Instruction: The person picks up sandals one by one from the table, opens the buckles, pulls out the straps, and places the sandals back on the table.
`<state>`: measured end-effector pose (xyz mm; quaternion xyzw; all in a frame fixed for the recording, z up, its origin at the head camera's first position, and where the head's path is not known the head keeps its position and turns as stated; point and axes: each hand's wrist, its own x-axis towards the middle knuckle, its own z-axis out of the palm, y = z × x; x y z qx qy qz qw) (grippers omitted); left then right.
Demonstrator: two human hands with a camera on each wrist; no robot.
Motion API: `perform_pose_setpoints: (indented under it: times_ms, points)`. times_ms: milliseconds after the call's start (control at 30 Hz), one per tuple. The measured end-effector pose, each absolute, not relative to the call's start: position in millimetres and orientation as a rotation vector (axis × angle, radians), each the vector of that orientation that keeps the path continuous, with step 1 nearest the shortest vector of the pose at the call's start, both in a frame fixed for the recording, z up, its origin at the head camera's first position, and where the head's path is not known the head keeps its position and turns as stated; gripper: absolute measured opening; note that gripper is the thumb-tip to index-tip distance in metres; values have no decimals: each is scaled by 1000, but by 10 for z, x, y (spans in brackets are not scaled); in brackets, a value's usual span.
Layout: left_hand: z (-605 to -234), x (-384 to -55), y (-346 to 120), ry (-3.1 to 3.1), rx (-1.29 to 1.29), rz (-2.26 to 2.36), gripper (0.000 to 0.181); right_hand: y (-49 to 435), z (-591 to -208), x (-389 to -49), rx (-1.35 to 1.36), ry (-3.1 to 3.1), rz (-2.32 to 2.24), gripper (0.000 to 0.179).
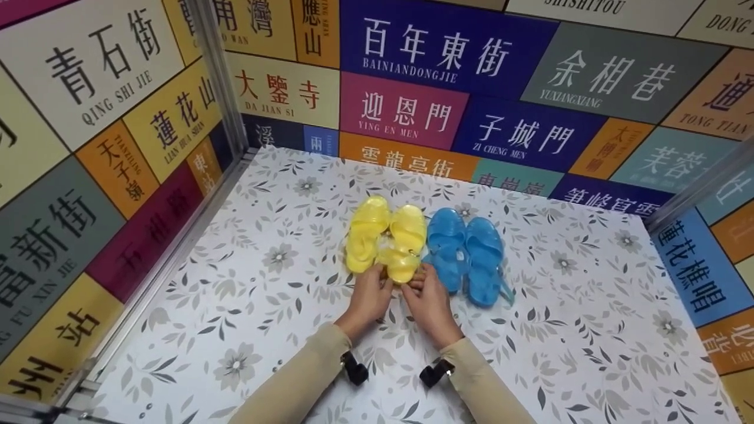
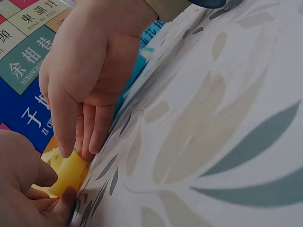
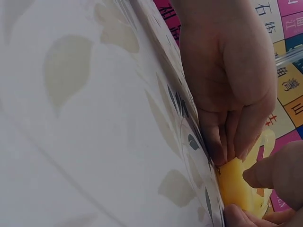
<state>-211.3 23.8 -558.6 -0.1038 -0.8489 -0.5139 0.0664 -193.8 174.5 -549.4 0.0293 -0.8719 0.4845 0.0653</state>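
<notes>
Two pairs of jelly sandals lie side by side, toes pointing away from me. My left hand [image 1: 370,297] and right hand [image 1: 433,300] flank the heel of the right yellow sandal [image 1: 408,227], pinching it between thumbs and fingers. The left yellow sandal [image 1: 372,212] lies just left of it. In the left wrist view, thumbs and fingertips meet the yellow heel [image 2: 72,174] close over the white surface. The right wrist view shows the same heel [image 3: 234,187] between both hands; my fingers partly cover it.
Right beside my right hand are the left blue sandal [image 1: 446,229] and the right blue sandal [image 1: 484,235], its strap sticking out to the right. Beneath everything is a white floral-patterned surface [image 1: 235,306]. Colourful panels with street names [image 1: 406,112] stand behind and at both sides, with metal posts [image 1: 221,76] at the corners.
</notes>
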Motion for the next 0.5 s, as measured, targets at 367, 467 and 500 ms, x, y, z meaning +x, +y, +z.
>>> perform_pose_setpoints:
  times_ms: [367, 467, 500]
  points:
    - [-5604, -2120, 259, -2543, -278, -1590, 9, 1766, -5520, -1952, 96, -2657, 1341, 49]
    - [-5602, -2095, 250, -2524, -272, -1641, 13, 1762, -5509, -1942, 96, -2655, 1333, 48]
    - [-5604, -2088, 245, -2515, -265, -1659, 15, 1760, -5509, -1938, 103, -2654, 1328, 48]
